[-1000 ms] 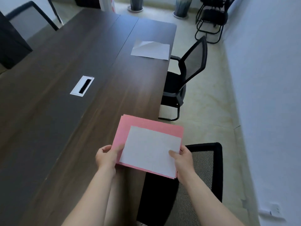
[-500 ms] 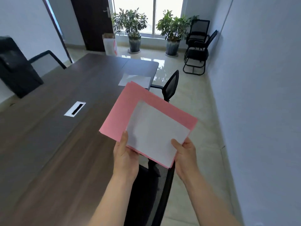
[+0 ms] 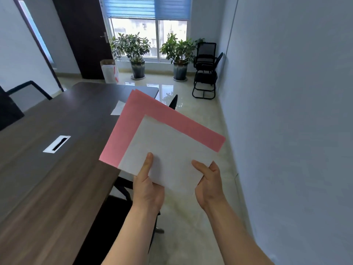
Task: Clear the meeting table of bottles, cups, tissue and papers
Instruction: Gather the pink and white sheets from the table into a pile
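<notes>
On the left, dark wood tabletop (image 3: pixel 57 121): 1 white cable slot (image 3: pixel 56 144) set in it, and 1 loose white sheet (image 3: pixel 118 109) lying flat near the far right edge, partly hidden behind the held papers.

Held papers, count: pink sheets (image 3: pixel 152 119) underneath, with at least 2 edges showing at the top corner, and 1 white sheet on top (image 3: pixel 168 150), set toward the near corner. The stack is in the air, clear of the tabletop, over its right edge and the floor, turned corner-up.

Hands: 2, apart, both clamped on the stack's near edge. Left hand (image 3: pixel 148 186): thumb straight along the top white sheet, fingers under and out of sight. Right hand (image 3: pixel 209 184): thumb on top at the near right corner, fingers curled beneath.

By the window: 2 potted plants (image 3: pixel 133 46). Right of them, black chairs (image 3: pixel 206 69) stacked against the wall; count unclear.
</notes>
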